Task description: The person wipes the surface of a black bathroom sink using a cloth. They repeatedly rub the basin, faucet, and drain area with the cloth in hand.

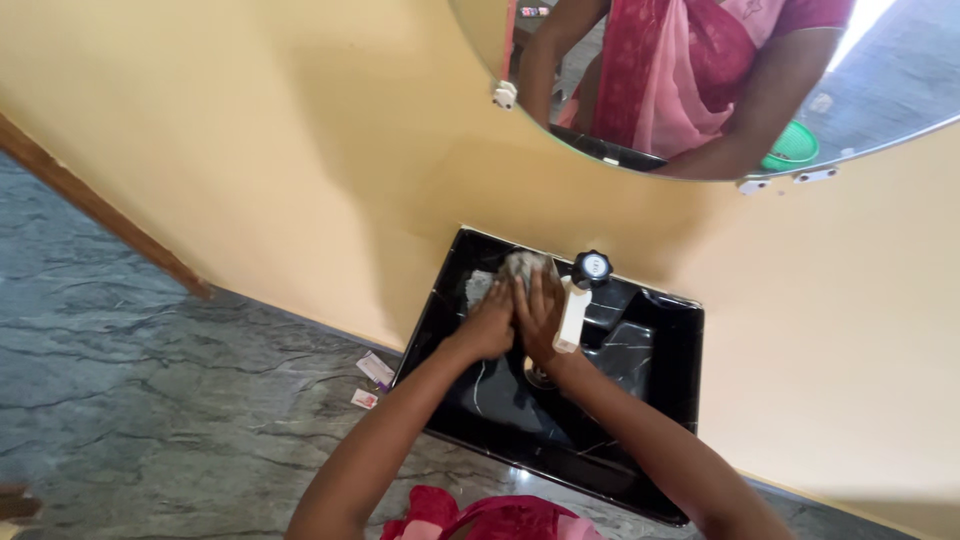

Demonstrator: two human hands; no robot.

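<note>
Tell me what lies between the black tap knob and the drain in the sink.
In the head view, the white tap spout hangs between the black tap knob and the drain, beside the right hand.

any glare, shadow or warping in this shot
Head view: glare whitens the mirror's top right corner; pale sheen streaks the glossy black sink; soft shadow falls on the yellow wall below the mirror; wide-angle warping tilts the sink and curves the wall's lines; the left hand and right hand on the grey cloth look slightly soft.
</note>
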